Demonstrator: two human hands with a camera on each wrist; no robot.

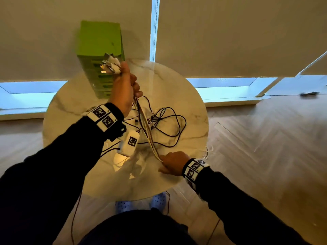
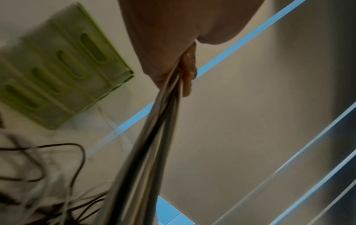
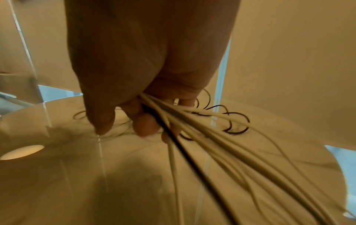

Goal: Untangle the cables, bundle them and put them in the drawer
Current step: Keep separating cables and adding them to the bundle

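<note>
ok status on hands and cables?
Left hand raised, grips white cables at plug ends. Right hand grips same strands low. Black cables loose on table. Green drawer unit shut.

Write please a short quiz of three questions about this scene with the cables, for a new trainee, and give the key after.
1. True or false: the left hand holds the white cables with their plug ends up.
2. Where does the right hand grip the same white cables? A) low, near the table B) above the left hand C) inside a drawer
3. Fill in: the black cables lie loose on the ____.

Key
1. True; the plugs stick out above the fist, in front of the green drawer unit.
2. A.
3. Table.
</note>
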